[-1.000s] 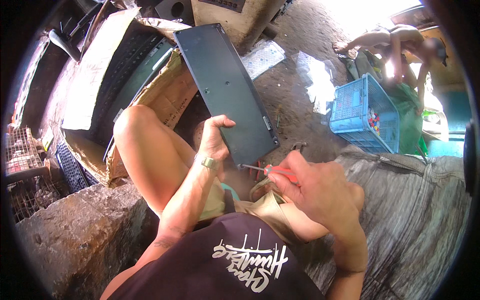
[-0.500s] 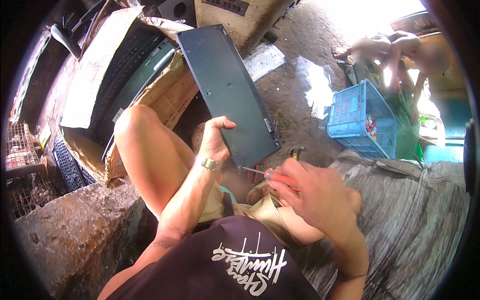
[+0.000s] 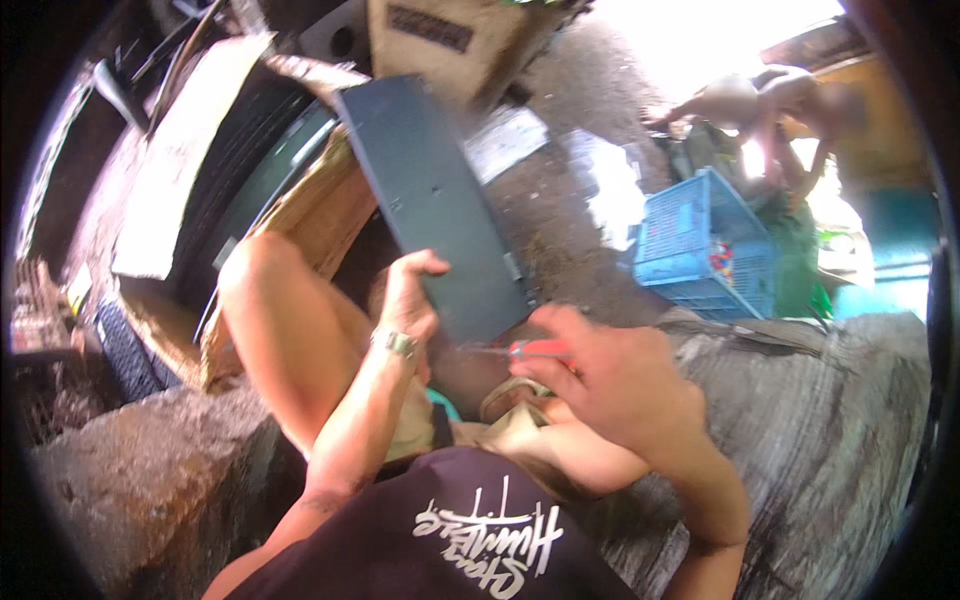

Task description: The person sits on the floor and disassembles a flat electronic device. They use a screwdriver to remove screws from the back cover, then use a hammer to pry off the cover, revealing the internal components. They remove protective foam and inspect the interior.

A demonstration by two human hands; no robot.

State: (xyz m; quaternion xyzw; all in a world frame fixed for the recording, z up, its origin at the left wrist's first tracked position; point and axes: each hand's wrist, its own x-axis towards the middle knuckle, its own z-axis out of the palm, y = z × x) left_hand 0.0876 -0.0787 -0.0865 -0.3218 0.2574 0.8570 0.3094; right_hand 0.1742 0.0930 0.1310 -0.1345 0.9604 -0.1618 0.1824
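A long dark keyboard (image 3: pixel 435 200), its plain underside with small screw holes facing me, tilts up in front of my knees. My left hand (image 3: pixel 408 300) is closed on its near left edge, thumb lying over the back. In my right hand (image 3: pixel 630 385) is a screwdriver (image 3: pixel 546 350) with a red handle. Its thin shaft points left toward the keyboard's near end and is blurred by motion; I cannot tell whether the tip touches anything.
A torn cardboard box (image 3: pixel 310 215) with dark flat parts stands at left. A blue crate (image 3: pixel 690 235) with small colourful pieces is at right, beside another person (image 3: pixel 780 110). Pale sheets (image 3: pixel 505 145) lie on the ground. A stone block (image 3: pixel 160 480) is near left.
The view has shifted and blurred. My right hand and the screwdriver sit slightly lower in the picture, and the keyboard slightly further left. Both grips are unchanged.
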